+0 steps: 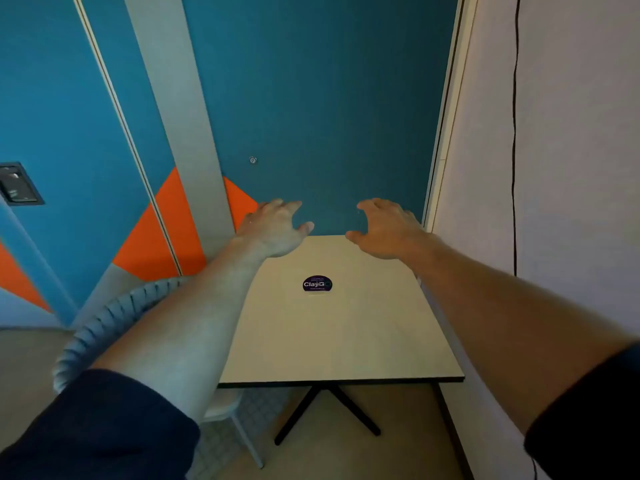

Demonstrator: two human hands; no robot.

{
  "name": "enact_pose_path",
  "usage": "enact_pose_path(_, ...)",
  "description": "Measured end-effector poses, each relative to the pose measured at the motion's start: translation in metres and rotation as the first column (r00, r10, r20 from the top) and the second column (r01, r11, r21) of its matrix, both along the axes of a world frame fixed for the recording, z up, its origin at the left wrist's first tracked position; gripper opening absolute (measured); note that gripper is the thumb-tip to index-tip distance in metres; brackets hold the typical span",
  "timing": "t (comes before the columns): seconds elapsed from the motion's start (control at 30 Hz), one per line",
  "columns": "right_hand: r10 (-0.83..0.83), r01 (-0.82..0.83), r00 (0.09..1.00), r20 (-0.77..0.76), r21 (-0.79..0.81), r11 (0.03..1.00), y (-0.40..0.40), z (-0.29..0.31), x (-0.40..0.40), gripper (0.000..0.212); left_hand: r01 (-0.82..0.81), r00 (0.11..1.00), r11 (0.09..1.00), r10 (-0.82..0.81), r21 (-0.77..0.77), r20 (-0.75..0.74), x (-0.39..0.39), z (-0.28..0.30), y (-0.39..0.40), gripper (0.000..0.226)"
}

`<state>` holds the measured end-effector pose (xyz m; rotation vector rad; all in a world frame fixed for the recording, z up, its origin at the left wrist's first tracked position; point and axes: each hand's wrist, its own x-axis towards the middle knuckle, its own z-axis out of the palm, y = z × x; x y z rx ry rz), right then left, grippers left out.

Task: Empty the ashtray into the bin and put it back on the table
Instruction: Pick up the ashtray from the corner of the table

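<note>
A pale rectangular table (346, 341) on black crossed legs stands against a teal wall. A round dark purple sticker (317, 283) with white lettering lies flat near its middle. No ashtray and no bin show in this view. My left hand (277, 228) hovers over the far left corner of the table, fingers spread, holding nothing. My right hand (386, 226) hovers over the far right part, fingers spread too, also with nothing in it. Both arms reach forward over the tabletop.
A grey woven chair (104, 327) stands at the table's left side, its seat partly under the tabletop. A white wall (554, 202) with a black cable (515, 168) runs along the right. The blue and orange wall at left carries a dark recessed panel (19, 185).
</note>
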<state>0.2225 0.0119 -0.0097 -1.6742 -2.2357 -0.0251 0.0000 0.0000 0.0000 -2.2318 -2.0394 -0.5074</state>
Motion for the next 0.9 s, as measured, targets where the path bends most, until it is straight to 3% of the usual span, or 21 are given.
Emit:
enact_pose_path(0.47, -0.140, 0.141, 0.990, 0.009, -0.067, 0.988, 0.101, -0.026, -0.080, 0.070, 0.140, 0.987, 0.988, -0.144, -0.059, -0.068, -0.080, -0.029, 0.130, 0.069)
enact_pose_path(0.9, -0.214, 0.224, 0.974, 0.072, -0.163, 0.961, 0.182, -0.084, -0.084, 0.071, 0.204, 0.975, 0.962, -0.215, -0.182, -0.047, -0.081, -0.080, 0.229, 0.067)
